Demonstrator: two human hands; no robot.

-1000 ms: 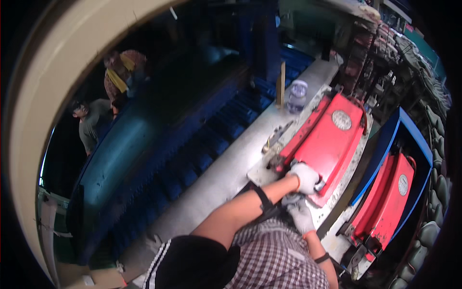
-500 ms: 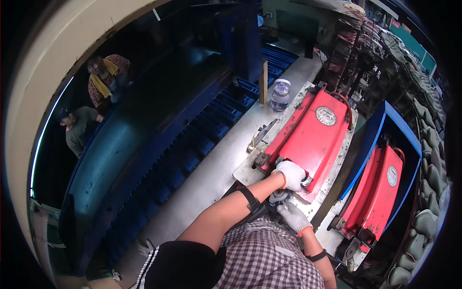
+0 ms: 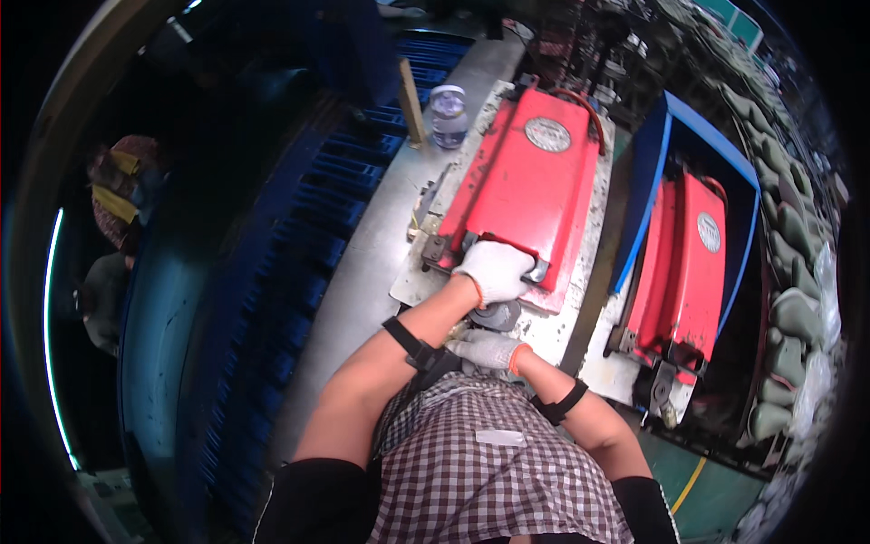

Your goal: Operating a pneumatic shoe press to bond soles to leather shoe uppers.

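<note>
Head view: your left hand (image 3: 496, 272) curls at the red machine (image 3: 530, 181)'s near end, your right hand (image 3: 488, 349) by the grey disc (image 3: 498, 315); what either grips, I can't tell. Seemingly you're working that end, needing firm purchase next.

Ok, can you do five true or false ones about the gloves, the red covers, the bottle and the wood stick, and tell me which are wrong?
1. The left hand and the right hand both wear white gloves. True.
2. The right hand is holding the clear bottle. False: it is away from the bottle, down near the round grey part.
3. The left hand is at the near end of the left red cover. True.
4. The wood stick lies flat. False: it stands up, leaning a little.
5. A blue frame stands partly around the right red cover. True.
</note>
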